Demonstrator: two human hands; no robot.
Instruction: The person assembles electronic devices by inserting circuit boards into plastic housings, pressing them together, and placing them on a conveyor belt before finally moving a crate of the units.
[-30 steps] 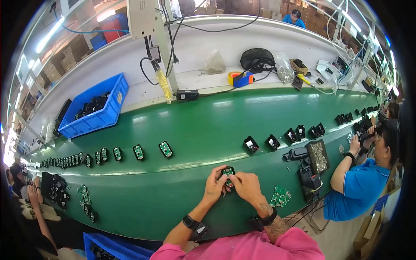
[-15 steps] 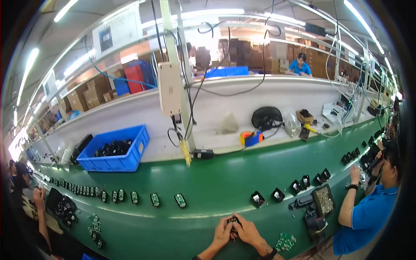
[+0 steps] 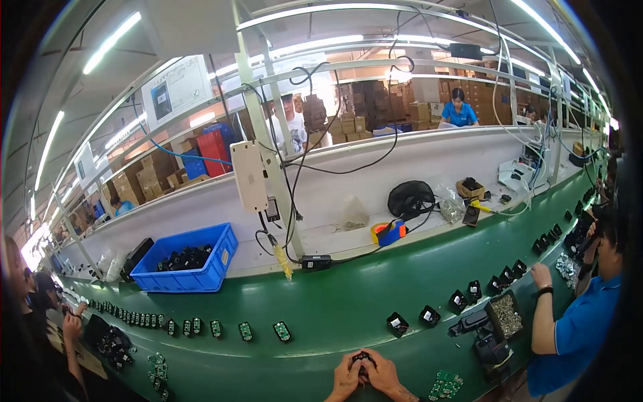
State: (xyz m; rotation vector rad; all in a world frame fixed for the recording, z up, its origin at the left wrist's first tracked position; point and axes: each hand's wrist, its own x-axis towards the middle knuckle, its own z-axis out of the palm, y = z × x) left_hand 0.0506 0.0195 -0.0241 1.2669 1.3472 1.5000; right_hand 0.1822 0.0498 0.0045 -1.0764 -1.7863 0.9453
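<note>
In the head view, a green work surface (image 3: 321, 288) is spanned by both rows. A black housing (image 3: 364, 360), at six o'clock, is gripped between left hand (image 3: 344, 376) and right hand (image 3: 384, 376); its fitting cannot be judged complete. Board-filled housings (image 3: 245, 331) are lined up toward ten; housings without visible green boards (image 3: 397, 324) toward one, loose boards (image 3: 446, 385) at five, are left.

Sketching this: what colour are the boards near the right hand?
The boards are mostly green; head view.

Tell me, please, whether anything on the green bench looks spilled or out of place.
Nothing plainly odd stands out: the green circuit boards near the right hand lie jumbled, but in one heap.
</note>
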